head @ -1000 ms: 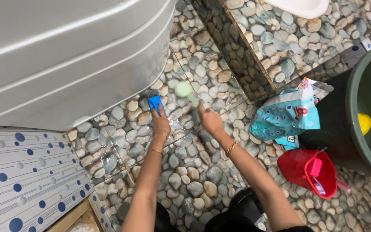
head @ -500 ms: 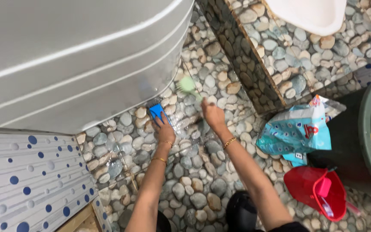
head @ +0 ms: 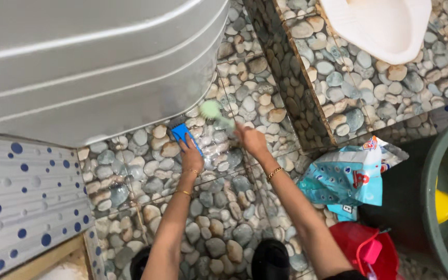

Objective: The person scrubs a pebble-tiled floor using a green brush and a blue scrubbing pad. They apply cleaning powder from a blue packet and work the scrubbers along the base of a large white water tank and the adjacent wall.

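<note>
The floor (head: 224,228) is covered in pebble tiles. The left hand (head: 191,155) stretches out and presses a blue sponge (head: 182,133) flat. The right hand (head: 251,141) grips a green brush (head: 214,111), arm reaching forward.

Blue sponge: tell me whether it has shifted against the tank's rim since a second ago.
No. The blue sponge under the left hand stays beside the grey tank rim.

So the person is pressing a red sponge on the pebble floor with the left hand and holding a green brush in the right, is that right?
Not quite: the sponge under the left hand is blue, not red, as the head view shows. The rest holds: it is pressed on the pebble floor beside the big grey tank, and the right hand holds a green brush.
</note>
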